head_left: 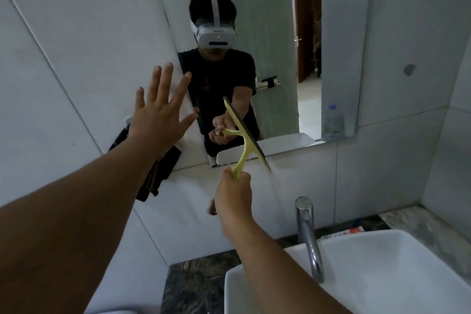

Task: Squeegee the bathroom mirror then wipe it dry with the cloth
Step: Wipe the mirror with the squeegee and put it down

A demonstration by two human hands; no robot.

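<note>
Squeegee (244,135) gripped by right hand (235,194) at mirror (280,33); left hand (160,115) splayed, empty — blade is best kept flat, pressure even.

yellow squeegee (244,135), white sink (382,250), dark cloth (163,160)

Large pale grey wall tiles (63,33) are seen on every side, dimly lit. A white ceramic basin (382,262) is set on a dark marbled stone desk (193,285), with a chrome tap (307,232) behind it. A brown wooden door (303,23) is reflected, standing open.
</note>
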